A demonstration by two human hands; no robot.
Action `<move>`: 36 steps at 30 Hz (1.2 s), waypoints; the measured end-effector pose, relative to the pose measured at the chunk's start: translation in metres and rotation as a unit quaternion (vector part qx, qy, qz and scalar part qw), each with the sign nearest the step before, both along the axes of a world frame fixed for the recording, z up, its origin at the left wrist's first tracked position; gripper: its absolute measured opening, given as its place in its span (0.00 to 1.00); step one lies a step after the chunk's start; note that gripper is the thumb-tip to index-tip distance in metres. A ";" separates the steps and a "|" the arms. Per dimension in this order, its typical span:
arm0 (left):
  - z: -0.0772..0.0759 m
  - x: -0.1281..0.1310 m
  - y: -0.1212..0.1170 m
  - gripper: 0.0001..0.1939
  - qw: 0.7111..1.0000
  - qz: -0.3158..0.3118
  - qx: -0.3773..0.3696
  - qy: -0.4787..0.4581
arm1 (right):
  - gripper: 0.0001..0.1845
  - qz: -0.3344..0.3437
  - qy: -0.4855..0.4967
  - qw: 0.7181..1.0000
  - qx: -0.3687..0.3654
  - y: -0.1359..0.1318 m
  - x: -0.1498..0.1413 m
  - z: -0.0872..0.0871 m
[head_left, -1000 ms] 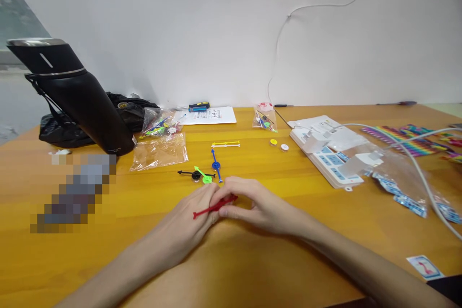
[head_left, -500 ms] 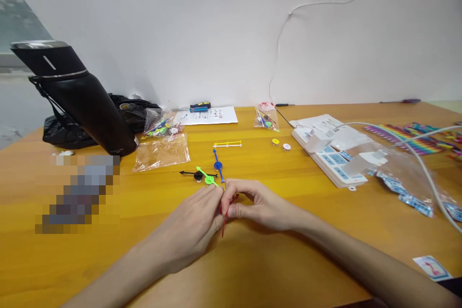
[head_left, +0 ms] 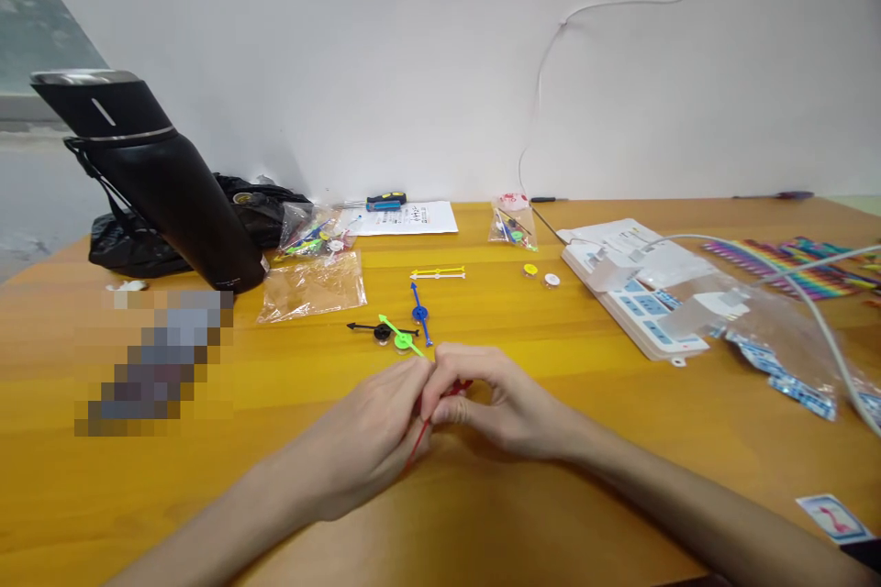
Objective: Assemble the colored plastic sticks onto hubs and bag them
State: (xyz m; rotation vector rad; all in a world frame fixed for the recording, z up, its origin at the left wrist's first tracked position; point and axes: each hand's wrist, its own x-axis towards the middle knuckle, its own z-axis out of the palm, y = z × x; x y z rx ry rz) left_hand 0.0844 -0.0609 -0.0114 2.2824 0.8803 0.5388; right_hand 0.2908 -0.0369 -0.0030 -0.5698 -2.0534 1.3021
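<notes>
From where I stand, taking the clock from the joined hands with twelve at the wall, the wooden table (head_left: 482, 514) carries everything. The black flask (head_left: 185, 202) leans in view at ten, its contents hidden, beside a crumpled black bag (head_left: 130, 248) whose inside I can't see. The power strip (head_left: 661, 339) sits at two, probably there so its plugs and cords reach. In the middle, the left hand (head_left: 368, 426) is curled against the right; its fingertips are hidden, so I can't tell whether they grip anything. The right hand (head_left: 509, 404) pinches with thumb and forefinger at the red arrow (head_left: 417, 443), which is between the hands, one end poking down towards seven; the two-handed hold likely steadies so slim a piece. At eleven, a clear bag (head_left: 313, 234) bunches around coloured arrows and discs, just behind a flat clear bag (head_left: 313, 289). A smaller bag (head_left: 513, 225) at one holds similar bits. Just beyond the fingers lie blue (head_left: 419, 314), black (head_left: 382, 331) and green arrows (head_left: 403, 342), perhaps kept within easy reach. Smallest, the yellow disc (head_left: 529, 270) and white disc (head_left: 552, 280) rest towards one.
</notes>
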 end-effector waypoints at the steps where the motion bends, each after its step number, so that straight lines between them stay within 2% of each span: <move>1: 0.000 0.000 0.000 0.05 1.000 0.000 -0.007 0.006 | 0.08 0.013 -0.005 1.000 0.004 0.001 0.001 0.001; 5: 0.001 -0.004 0.003 0.07 0.999 0.017 -0.033 0.007 | 0.10 0.039 0.009 0.999 0.020 0.002 0.004 0.001; 7: 0.002 -0.006 0.004 0.07 0.999 0.024 -0.034 -0.004 | 0.09 0.027 0.014 1.000 -0.008 0.002 0.004 0.000; 10: 0.001 -0.006 0.005 0.07 0.998 0.047 -0.029 -0.012 | 0.08 -0.022 0.023 0.997 -0.076 0.004 0.004 -0.002; 13: 0.000 -0.004 0.004 0.08 0.998 0.065 -0.014 -0.003 | 0.10 -0.072 0.055 0.989 -0.113 0.012 0.005 -0.004; 20: 0.000 0.000 0.003 0.08 0.999 0.034 0.022 0.022 | 0.17 -0.213 0.087 0.963 -0.142 0.044 0.015 -0.021; 23: 0.000 0.001 0.002 0.07 0.998 0.017 0.038 0.037 | 0.18 -0.246 0.084 0.956 -0.137 0.057 0.024 -0.030; 27: -0.001 0.004 0.001 0.06 0.999 0.006 0.040 0.034 | 0.15 -0.293 0.042 0.953 -0.058 0.072 0.034 -0.038; 31: -0.004 0.011 -0.001 0.05 1.000 0.003 0.006 0.015 | 0.09 -0.367 -0.027 0.925 0.098 0.094 0.035 -0.039; 36: -0.005 0.015 -0.003 0.05 1.000 -0.006 0.011 0.005 | 0.07 -0.366 -0.080 0.894 0.247 0.129 0.018 -0.039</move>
